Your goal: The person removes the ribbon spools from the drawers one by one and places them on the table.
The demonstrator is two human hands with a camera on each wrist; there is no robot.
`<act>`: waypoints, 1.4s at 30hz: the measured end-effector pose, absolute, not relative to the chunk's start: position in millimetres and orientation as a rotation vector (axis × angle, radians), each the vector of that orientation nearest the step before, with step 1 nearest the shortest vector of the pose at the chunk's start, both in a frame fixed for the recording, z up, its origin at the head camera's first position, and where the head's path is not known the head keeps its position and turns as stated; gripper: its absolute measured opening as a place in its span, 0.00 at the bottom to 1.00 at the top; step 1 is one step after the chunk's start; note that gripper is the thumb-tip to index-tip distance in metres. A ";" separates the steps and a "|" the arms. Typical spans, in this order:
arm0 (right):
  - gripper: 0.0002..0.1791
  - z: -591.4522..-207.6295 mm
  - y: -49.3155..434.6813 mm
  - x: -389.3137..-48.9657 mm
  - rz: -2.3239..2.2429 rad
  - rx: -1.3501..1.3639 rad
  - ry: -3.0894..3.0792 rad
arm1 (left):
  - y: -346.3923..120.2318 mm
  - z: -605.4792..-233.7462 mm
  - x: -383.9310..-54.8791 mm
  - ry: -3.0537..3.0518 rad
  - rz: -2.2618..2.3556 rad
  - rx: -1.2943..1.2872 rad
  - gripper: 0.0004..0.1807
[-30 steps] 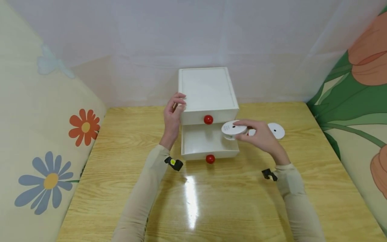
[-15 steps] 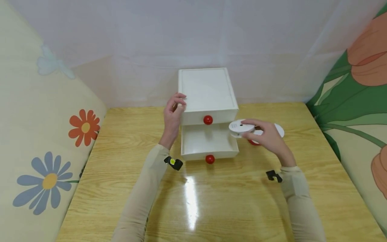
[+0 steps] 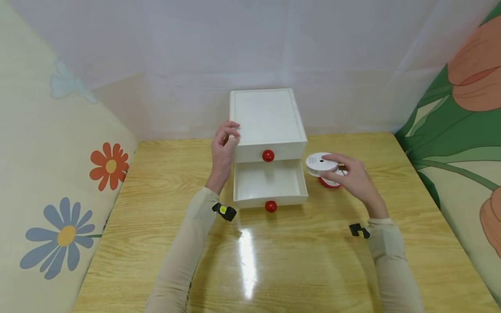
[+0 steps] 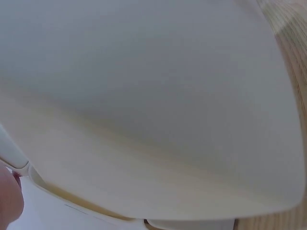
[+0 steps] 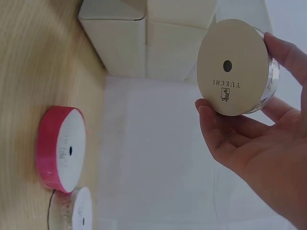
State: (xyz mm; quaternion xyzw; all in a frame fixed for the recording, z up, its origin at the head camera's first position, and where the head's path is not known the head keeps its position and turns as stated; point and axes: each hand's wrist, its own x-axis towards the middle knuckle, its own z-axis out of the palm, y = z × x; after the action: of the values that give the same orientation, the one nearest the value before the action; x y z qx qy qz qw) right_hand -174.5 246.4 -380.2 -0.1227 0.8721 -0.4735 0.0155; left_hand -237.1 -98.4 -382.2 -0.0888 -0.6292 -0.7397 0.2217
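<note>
My right hand (image 3: 356, 180) pinches a ribbon spool (image 3: 318, 163) by its rim, in the air just right of the cabinet. In the right wrist view the same spool (image 5: 232, 67) shows a printed pale disc and a shiny silvery edge. My left hand (image 3: 224, 148) rests on the upper left edge of the small white drawer cabinet (image 3: 266, 115). Its upper drawer is closed; the lower drawer (image 3: 250, 201) is pulled out, with nothing seen inside. A pinkish-red ribbon spool (image 5: 48, 148) lies on the table, partly behind the right hand in the head view.
Beside the red spool lies another white-faced spool (image 5: 81, 211) with a clear or pale edge. Each drawer bears a red knob (image 3: 268, 155). The wooden table (image 3: 297, 261) ends at a pale cloth backdrop (image 3: 188, 65), with flower-printed panels (image 3: 66, 234) on both sides.
My right hand has moved right with the ribbon spool, from over the lower drawer's right edge to beside the cabinet. The left hand keeps its place on the cabinet.
</note>
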 end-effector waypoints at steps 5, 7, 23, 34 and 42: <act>0.28 -390.4 249.9 -174.4 -1.436 -0.325 2.740 | -98.1 -381.8 -236.2 -1.740 -2.048 -0.232 0.13; 0.28 -394.7 251.9 -174.6 -1.431 -0.310 2.742 | -97.9 -381.4 -235.9 -1.733 -2.051 -0.231 0.12; 0.31 -436.5 252.2 -181.0 -1.412 -0.266 2.604 | -98.3 -383.8 -237.3 -1.723 -2.035 -0.250 0.13; 0.32 -459.3 247.0 -195.1 -1.200 -0.327 2.735 | -98.1 -386.9 -238.6 -1.732 -2.031 -0.261 0.12; 0.28 -470.7 249.0 -201.4 -1.142 -0.496 2.802 | -97.7 -387.3 -239.6 -1.727 -2.011 -0.278 0.13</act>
State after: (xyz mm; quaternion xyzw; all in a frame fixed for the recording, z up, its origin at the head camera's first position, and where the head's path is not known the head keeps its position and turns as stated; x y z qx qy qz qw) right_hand -201.4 249.0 -470.7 -0.1616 0.9132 -0.3723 0.0379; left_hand -239.6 -97.7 -387.3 -0.1014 -0.6297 -0.7333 0.2358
